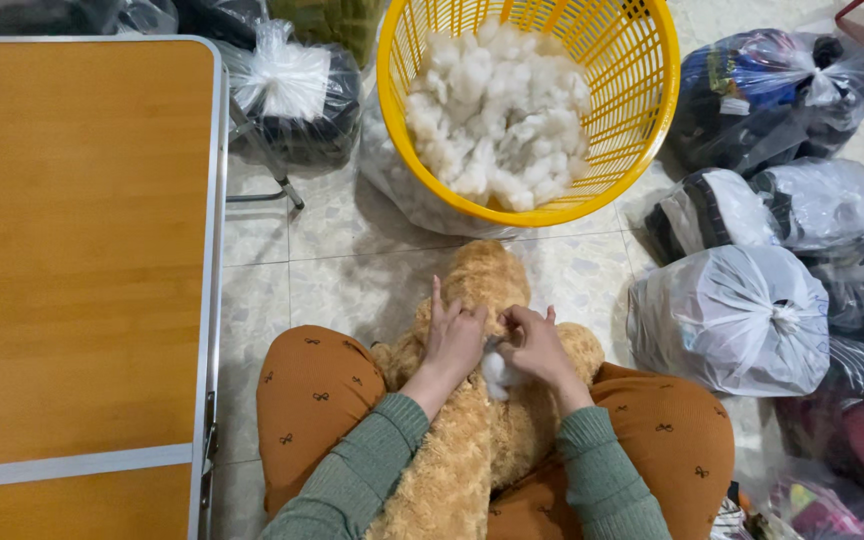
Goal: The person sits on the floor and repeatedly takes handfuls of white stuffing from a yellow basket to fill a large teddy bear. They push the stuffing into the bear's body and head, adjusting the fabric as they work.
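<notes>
Left hand (454,338) pressed half-open on tan plush toy (477,400) in lap; right hand (535,347) just beside, pinching white stuffing tuft (497,375). Beyond both hands, yellow basket (642,120) of stuffing.

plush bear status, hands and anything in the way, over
Left hand flat on tan plush bear. Right hand pinching white stuffing at its seam. Yellow basket of stuffing ahead; nothing blocking.

Pale patterned tile floor (352,270). Wooden folding table (72,250) with metal rim at left. Tied plastic bags (732,320) right of it, more bags (292,85) beside its top corner. Even light.
</notes>
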